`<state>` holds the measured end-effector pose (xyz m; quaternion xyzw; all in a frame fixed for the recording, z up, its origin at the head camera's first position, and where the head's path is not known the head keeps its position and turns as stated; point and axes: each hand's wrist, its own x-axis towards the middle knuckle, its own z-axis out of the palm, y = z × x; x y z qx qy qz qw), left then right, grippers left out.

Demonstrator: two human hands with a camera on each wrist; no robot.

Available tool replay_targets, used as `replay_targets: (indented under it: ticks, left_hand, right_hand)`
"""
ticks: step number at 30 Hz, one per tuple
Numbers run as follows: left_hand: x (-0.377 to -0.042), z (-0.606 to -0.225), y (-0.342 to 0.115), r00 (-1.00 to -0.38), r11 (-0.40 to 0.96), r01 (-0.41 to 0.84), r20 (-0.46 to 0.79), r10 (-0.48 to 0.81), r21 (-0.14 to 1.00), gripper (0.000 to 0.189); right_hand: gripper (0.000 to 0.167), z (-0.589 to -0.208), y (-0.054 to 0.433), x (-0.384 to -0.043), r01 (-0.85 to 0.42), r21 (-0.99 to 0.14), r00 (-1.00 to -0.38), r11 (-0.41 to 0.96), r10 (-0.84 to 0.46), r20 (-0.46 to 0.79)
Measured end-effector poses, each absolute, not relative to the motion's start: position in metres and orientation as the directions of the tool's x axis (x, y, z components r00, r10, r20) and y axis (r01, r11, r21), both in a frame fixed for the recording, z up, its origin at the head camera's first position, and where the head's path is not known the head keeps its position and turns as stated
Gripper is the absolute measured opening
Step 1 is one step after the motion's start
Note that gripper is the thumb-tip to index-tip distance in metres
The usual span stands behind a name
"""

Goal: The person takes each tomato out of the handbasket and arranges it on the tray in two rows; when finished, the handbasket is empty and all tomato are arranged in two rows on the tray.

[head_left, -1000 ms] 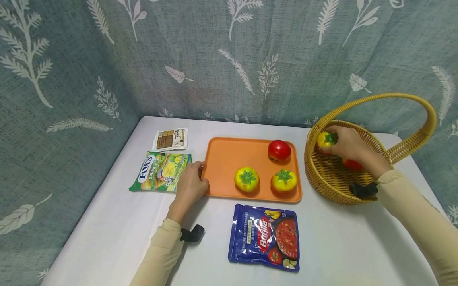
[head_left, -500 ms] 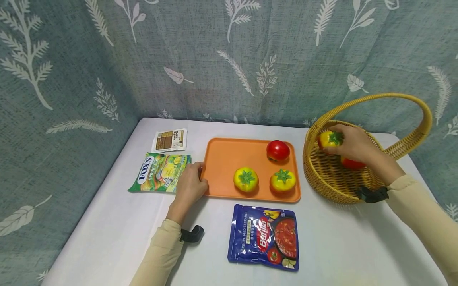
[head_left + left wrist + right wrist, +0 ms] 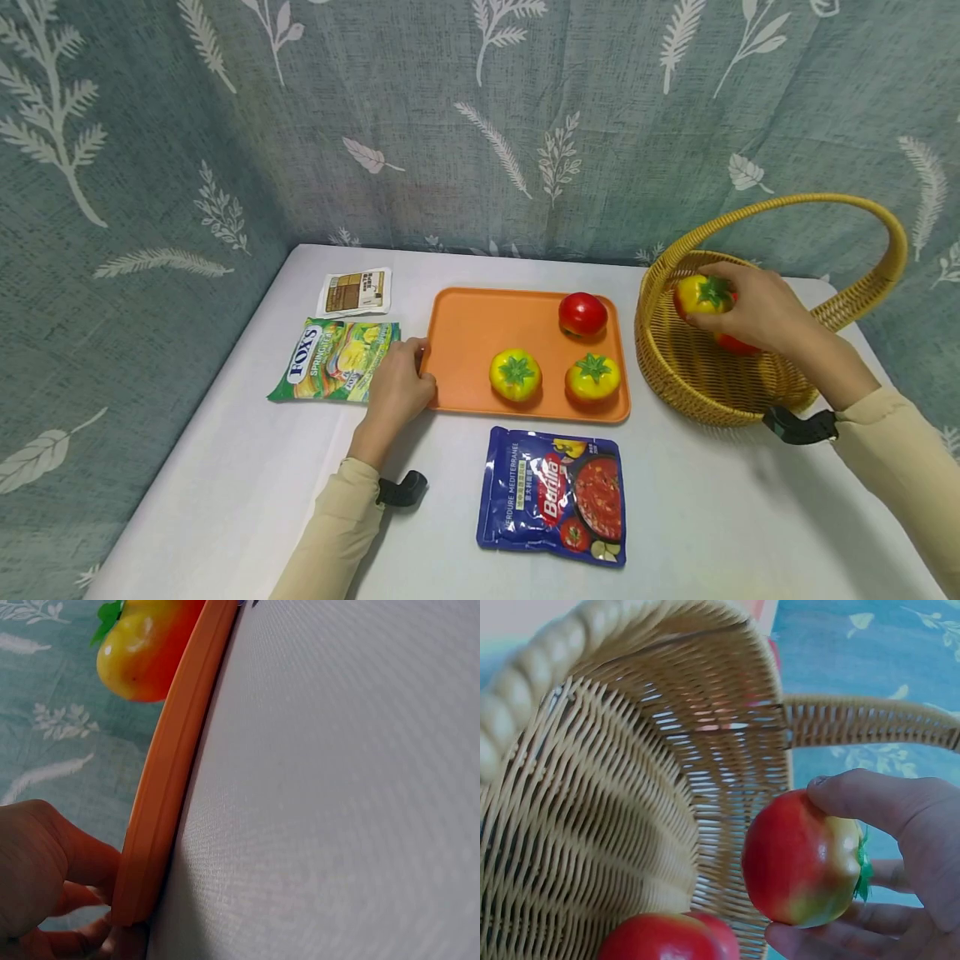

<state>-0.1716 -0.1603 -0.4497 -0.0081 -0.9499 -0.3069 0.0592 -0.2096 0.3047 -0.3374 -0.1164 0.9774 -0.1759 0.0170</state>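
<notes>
My right hand holds a yellow-and-red persimmon with a green leafy top, thumb on one side and fingers on the other. In the right wrist view this persimmon shows beside the wall of the wicker basket. More red fruit lies at the basket's bottom, partly hidden under my hand in the head view. My left hand pinches the left edge of an orange tray. Two yellow persimmons and a red fruit sit on the tray.
A blue Barilla pouch lies in front of the tray. Left of the tray are a green Fox's candy bag and a small white-and-brown packet. The basket's tall handle arches up at right; a patterned curtain hangs behind.
My right hand has shifted rightward over the basket, carrying the persimmon away from the basket's left wall. My left hand stays on the tray edge.
</notes>
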Motion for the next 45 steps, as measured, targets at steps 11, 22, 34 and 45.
replay_targets:
  ticks: [11,22,34,45]
  left_hand:
    - [-0.173,-0.45,-0.16,-0.994,0.81,0.052,0.11,-0.016,0.584,0.053]
    - [-0.173,-0.449,-0.16,-0.994,0.812,0.047,0.105,-0.018,0.582,0.053]
    - [-0.175,-0.448,-0.159,-0.995,0.811,0.047,0.1,-0.013,0.584,0.054]
    - [-0.172,-0.448,-0.16,-0.995,0.809,0.041,0.094,-0.017,0.587,0.054]
  right_hand:
    - [0.077,-0.329,0.3,-0.187,-0.238,-0.362,-0.971,0.902,-0.234,0.056]
    - [0.074,-0.32,0.298,-0.166,-0.27,-0.338,-0.963,0.901,-0.246,0.113]
    - [0.073,-0.304,0.294,-0.142,-0.323,-0.296,-0.941,0.899,-0.272,0.2]
    - [0.071,-0.296,0.279,-0.13,-0.352,-0.319,-0.932,0.88,-0.299,0.204]
